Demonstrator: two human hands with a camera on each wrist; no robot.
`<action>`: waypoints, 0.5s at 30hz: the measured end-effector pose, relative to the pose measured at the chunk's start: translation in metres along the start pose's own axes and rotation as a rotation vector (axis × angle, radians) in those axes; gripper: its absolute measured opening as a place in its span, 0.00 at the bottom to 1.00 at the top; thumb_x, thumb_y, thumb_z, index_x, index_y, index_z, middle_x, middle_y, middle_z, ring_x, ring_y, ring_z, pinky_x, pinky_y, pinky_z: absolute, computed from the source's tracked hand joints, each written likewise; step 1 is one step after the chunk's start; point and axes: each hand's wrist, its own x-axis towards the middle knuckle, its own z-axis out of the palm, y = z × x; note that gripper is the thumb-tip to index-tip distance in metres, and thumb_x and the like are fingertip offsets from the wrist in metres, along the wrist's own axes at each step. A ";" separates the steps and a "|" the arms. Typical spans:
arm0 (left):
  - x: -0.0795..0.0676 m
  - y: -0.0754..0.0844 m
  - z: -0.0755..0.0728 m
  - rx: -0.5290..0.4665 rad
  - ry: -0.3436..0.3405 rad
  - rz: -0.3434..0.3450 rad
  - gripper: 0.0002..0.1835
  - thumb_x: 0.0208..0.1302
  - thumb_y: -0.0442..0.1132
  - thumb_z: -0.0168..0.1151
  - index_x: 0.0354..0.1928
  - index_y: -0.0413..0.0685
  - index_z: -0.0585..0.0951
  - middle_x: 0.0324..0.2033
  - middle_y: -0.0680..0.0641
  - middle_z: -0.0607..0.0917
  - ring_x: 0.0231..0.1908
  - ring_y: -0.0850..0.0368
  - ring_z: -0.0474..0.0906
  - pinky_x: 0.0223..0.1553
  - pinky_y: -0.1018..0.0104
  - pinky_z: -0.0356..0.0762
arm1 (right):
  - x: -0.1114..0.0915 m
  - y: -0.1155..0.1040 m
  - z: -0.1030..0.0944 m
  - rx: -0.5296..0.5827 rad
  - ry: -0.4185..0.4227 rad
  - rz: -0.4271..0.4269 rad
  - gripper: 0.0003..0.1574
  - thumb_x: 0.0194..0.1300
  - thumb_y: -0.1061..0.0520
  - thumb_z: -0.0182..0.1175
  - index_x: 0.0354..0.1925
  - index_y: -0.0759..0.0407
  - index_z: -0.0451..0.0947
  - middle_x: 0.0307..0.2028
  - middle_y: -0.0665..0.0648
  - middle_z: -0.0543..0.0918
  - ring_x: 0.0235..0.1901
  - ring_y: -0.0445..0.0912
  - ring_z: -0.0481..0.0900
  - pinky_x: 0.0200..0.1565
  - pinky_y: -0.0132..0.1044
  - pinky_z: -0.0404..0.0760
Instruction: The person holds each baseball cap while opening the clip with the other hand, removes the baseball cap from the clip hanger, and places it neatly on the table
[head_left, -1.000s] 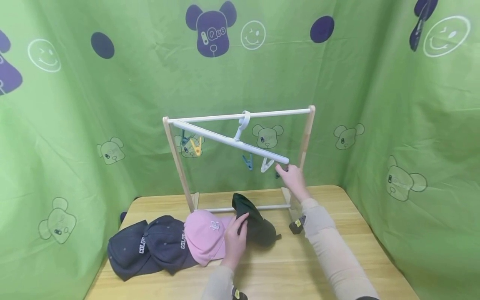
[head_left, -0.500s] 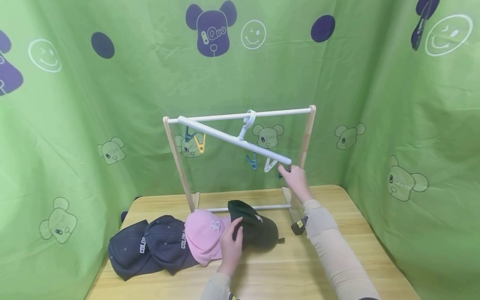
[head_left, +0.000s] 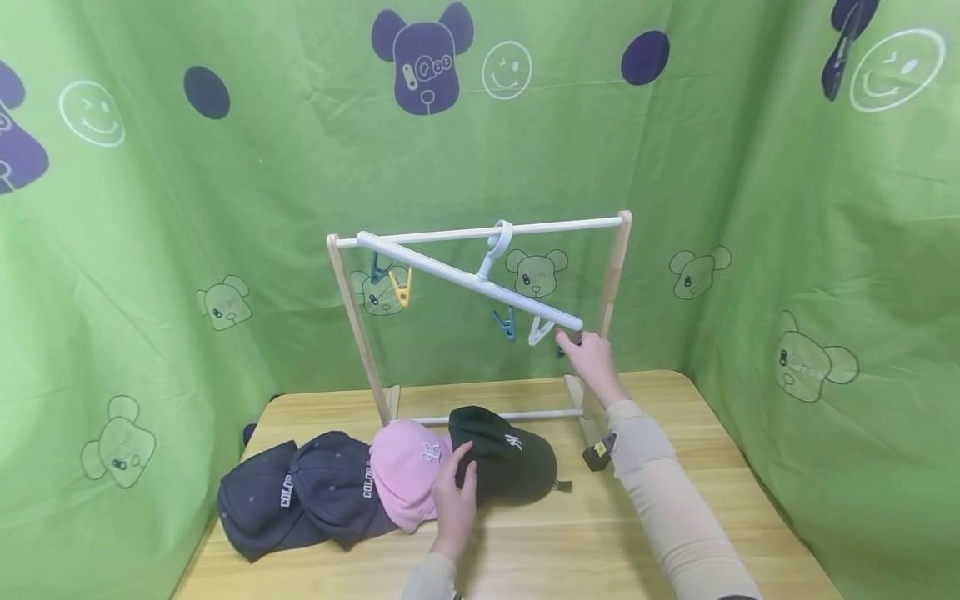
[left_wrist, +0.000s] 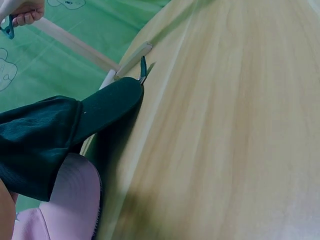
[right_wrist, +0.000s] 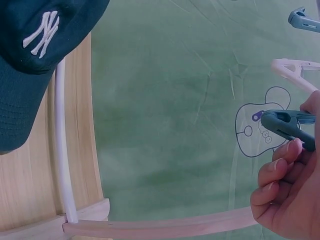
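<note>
In the head view my left hand (head_left: 455, 504) grips a dark green baseball cap (head_left: 517, 467) by its near left edge. The white NY logo (right_wrist: 42, 35) on the cap shows in the right wrist view. At the cap's far side a strap end (head_left: 564, 486) sticks out. My right hand (head_left: 588, 362) pinches a teal clip (right_wrist: 287, 125) under the lower end of a light blue hanger (head_left: 480, 286). This hanger hooks over the rack's white rod and tilts down to the right. Beside the held clip hang a white clip (head_left: 540, 330) and a blue clip (head_left: 506, 323).
A pink cap (head_left: 405, 475) lies left of the green one, overlapping two navy caps (head_left: 330, 483) further left. Near the hanger's raised end hang a yellow clip (head_left: 401, 287) and a dark teal clip (head_left: 378, 267). The rack's wooden posts (head_left: 613, 275) stand at the table's back.
My left hand has moved left and down with the green cap, which has turned so its logo faces the head camera. The hanger and my right hand shifted slightly right, then stayed still.
</note>
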 end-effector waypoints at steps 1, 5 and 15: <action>-0.001 -0.001 0.000 0.004 0.005 0.001 0.19 0.59 0.27 0.64 0.53 0.48 0.82 0.49 0.43 0.86 0.53 0.45 0.81 0.58 0.55 0.76 | 0.000 0.000 0.000 0.003 0.002 0.000 0.28 0.68 0.36 0.49 0.23 0.54 0.63 0.18 0.50 0.66 0.19 0.45 0.63 0.22 0.34 0.64; -0.002 -0.003 -0.002 -0.005 0.014 -0.018 0.19 0.59 0.27 0.64 0.52 0.47 0.82 0.49 0.42 0.86 0.53 0.44 0.81 0.57 0.52 0.76 | 0.000 0.000 0.000 0.003 0.000 -0.001 0.27 0.68 0.37 0.49 0.23 0.55 0.63 0.18 0.51 0.66 0.19 0.45 0.63 0.22 0.34 0.65; -0.005 -0.003 -0.005 -0.018 0.017 -0.070 0.18 0.58 0.27 0.65 0.51 0.46 0.83 0.48 0.42 0.87 0.54 0.43 0.81 0.58 0.49 0.75 | -0.001 0.002 0.001 0.005 0.017 -0.020 0.30 0.68 0.34 0.47 0.22 0.55 0.63 0.18 0.51 0.66 0.18 0.45 0.63 0.21 0.35 0.64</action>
